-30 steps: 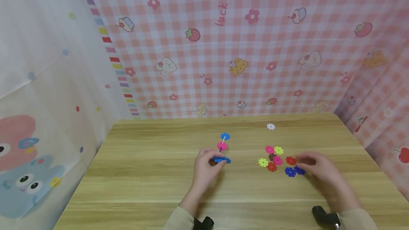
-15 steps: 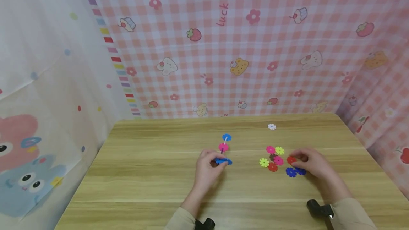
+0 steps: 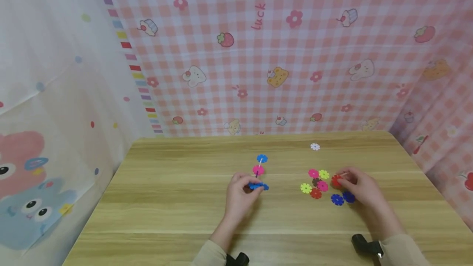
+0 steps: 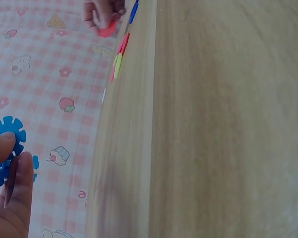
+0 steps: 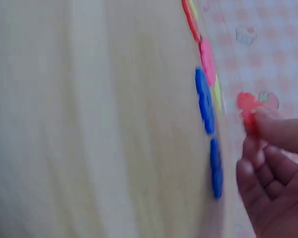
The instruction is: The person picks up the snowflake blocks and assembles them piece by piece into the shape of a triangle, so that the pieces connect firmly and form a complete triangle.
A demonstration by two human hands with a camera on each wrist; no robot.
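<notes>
Lifting a flat red plastic snowflake disc (image 3: 336, 180) off the pale wooden table (image 3: 170, 200), the right hand (image 3: 360, 190) is now pinching it between thumb and fingertips in the head view; half a second ago that disc was lying flat in the loose cluster and the fingers were only closing over it. Just below the pinch, two dark blue discs (image 3: 342, 198) are lying flat, and to its left sit pink, yellow-green and red discs (image 3: 315, 184), all apart from the raised one. The left hand (image 3: 240, 194) is gripping the blue base of a small upright assembly of blue and pink discs (image 3: 258, 173), unmoved over the last second. This suggests one piece is being picked to join the assembly, well to the left of the right hand's grip. A lone white disc (image 3: 315, 146) is lying far beyond both hands. On the pink gingham backdrop (image 3: 295, 73) the pink script is reading "luck", with a further word cut off at the top edge.

In the left wrist view, thumb and fingers (image 4: 12, 173) are clamping the blue discs of the assembly (image 4: 10, 134), and the far hand (image 4: 103, 12) is showing the red disc (image 4: 108, 29) pinched above the table edge.

In the blurred right wrist view, the fingertips (image 5: 268, 124) are closing on the red disc (image 5: 248, 106), held clear of the table (image 5: 89, 124), with the blue discs (image 5: 206, 104) just beside the grip. No writing is readable here.
</notes>
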